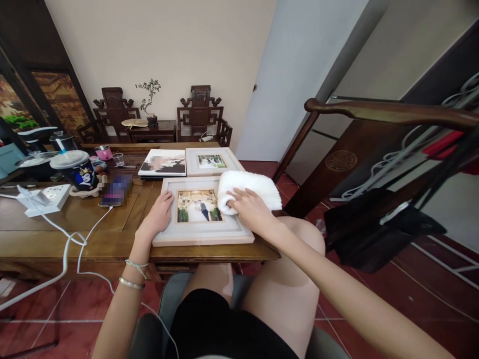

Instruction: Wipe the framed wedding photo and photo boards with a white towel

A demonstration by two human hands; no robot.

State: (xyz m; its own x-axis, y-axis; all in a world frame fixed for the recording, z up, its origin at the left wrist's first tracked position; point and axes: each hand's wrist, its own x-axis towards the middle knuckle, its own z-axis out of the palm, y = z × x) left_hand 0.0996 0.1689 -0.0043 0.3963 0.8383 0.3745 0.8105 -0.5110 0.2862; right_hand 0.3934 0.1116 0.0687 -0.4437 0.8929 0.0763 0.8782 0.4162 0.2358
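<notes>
**Wiping the near picture frame – glass pass in hand**

Position: person seated at the wooden table [75, 214]. The picture frame [202, 238] lies flat at the table's near edge, directly in front of the knees.

Left hand [159, 213]: flat on the frame's left border, fingers spread, palm down; pins the frame, no closed grasp.

Right hand [250, 208]: pressed onto a white towel [249, 187], fingers curled into the cloth. The towel sits on the frame's upper right corner and overhangs the table edge to the right.

Step, judged: cleaning of the frame face, w/ towel at the top right corner; most of the glass shows no cloth on it.

Next move calls for: steady downward hold by the left hand so the frame doesn't slide off the near edge; even pressure on the cloth across the glass.

Nearby: two more frames [211, 160] lie behind; phone [116, 192] w/ cable, power strip [47, 198] and cup [77, 169] to the left, well apart from the work.
</notes>
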